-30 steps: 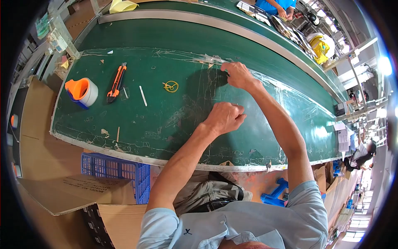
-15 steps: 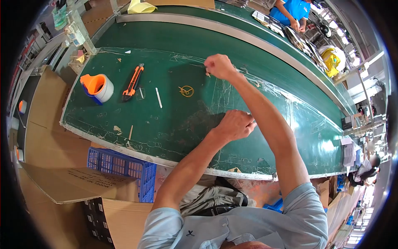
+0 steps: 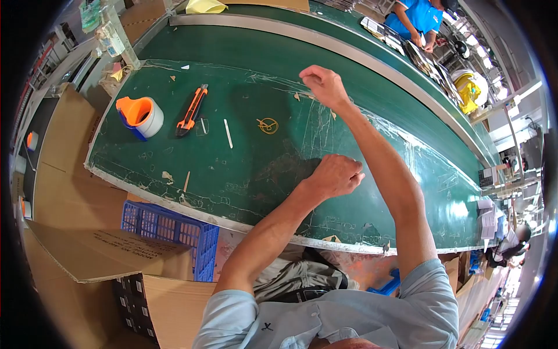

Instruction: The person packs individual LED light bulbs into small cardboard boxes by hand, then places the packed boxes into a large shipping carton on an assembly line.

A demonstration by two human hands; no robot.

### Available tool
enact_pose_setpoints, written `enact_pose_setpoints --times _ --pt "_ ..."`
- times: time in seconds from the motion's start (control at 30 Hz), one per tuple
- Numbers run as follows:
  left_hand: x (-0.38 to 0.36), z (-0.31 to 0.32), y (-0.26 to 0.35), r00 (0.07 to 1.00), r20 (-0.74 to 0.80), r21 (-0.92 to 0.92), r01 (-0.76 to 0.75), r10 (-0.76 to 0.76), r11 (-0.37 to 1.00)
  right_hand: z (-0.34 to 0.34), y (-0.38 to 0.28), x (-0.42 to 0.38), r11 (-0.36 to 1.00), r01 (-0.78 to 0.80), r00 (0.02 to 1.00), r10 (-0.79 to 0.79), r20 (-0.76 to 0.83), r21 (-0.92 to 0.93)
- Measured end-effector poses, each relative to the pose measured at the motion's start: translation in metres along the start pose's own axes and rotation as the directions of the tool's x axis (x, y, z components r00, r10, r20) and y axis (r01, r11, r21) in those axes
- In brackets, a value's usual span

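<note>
My left hand (image 3: 337, 175) is closed in a fist above the green work surface (image 3: 232, 168), near its middle. If it holds anything, its fingers hide that. Farther out, my right hand (image 3: 327, 87) is raised over the back of the surface with its fingers curled inward; I cannot make out anything in them. Some thin yellow rubber bands (image 3: 268, 125) lie left of both hands. Beyond them are a short white strip (image 3: 228, 134), an orange and black utility knife (image 3: 192, 110) and an orange and blue tape dispenser (image 3: 139, 116) with a roll on it.
A metal rail (image 3: 325, 38) runs along the back. Below the front edge stand a blue plastic crate (image 3: 168, 227) and an open cardboard box (image 3: 116, 250). At the upper right, a person in a blue shirt (image 3: 415, 20) handles flat items. Scraps (image 3: 167, 175) dot the surface.
My right hand has moved away from me and slightly right, rising toward the back rail. My left hand has barely moved. The view has shifted slightly.
</note>
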State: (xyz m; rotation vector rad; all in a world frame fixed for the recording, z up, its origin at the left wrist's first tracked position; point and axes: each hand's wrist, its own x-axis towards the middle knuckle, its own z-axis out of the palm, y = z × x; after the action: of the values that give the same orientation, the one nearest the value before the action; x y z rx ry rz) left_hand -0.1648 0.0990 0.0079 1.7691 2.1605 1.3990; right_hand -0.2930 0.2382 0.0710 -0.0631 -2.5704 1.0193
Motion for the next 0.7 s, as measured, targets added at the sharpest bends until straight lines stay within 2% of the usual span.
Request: enact_pose_setpoints --times 0.13,0.2,0.23,0.3,0.37,0.43,0.47,0.53,0.57,0.63,0.7 --pt "0.0 0.001 0.001 1.0 -0.027 -0.047 -0.007 0.005 0.999 -0.017 0.019 -0.008 0.998 0.014 0.997 -0.009 0.08 -0.059" --pt "-0.001 0.005 0.002 1.0 -0.025 -0.041 -0.01 0.009 0.999 -0.017 0.034 -0.012 0.99 -0.137 0.945 0.12 0.303 0.034" --pt "0.0 0.005 0.002 1.0 -0.022 -0.029 -0.015 0.014 0.999 -0.013 0.035 -0.014 0.99 -0.137 0.947 0.12 0.3 0.037" --pt "0.0 0.003 0.001 1.0 -0.013 -0.026 -0.016 0.015 1.0 0.0 0.035 -0.016 0.973 0.038 0.957 0.03 0.289 -0.227" --pt "0.001 -0.002 0.003 1.0 -0.009 -0.022 -0.013 0.012 1.0 0.015 0.03 -0.009 0.983 0.044 0.963 0.005 0.271 -0.177" --pt "0.001 -0.004 0.004 0.999 0.012 -0.002 0.032 -0.032 0.999 0.028 0.025 -0.001 0.998 0.057 0.971 -0.064 0.231 0.038" --pt "0.0 -0.002 0.002 0.999 0.014 0.0 0.035 -0.035 0.999 0.031 0.025 0.003 0.998 0.056 0.971 -0.065 0.231 0.042" --pt "0.001 -0.001 -0.001 1.0 -0.018 0.008 -0.01 0.01 1.0 0.035 0.021 0.016 0.961 0.131 0.991 -0.122 -0.049 0.243" --pt "0.001 -0.001 -0.001 1.0 -0.02 0.009 -0.005 0.005 1.0 0.034 0.02 0.017 0.96 0.13 0.991 -0.123 -0.044 0.246" --pt "0.002 0.002 -0.001 1.0 0.001 0.028 0.027 -0.027 0.999 0.022 0.024 0.015 0.991 -0.038 0.999 0.036 0.023 0.126" --pt "0.002 0.003 0.0 1.0 -0.006 0.034 0.012 -0.012 0.999 0.022 0.029 0.011 0.992 -0.027 0.998 0.02 0.061 0.124"
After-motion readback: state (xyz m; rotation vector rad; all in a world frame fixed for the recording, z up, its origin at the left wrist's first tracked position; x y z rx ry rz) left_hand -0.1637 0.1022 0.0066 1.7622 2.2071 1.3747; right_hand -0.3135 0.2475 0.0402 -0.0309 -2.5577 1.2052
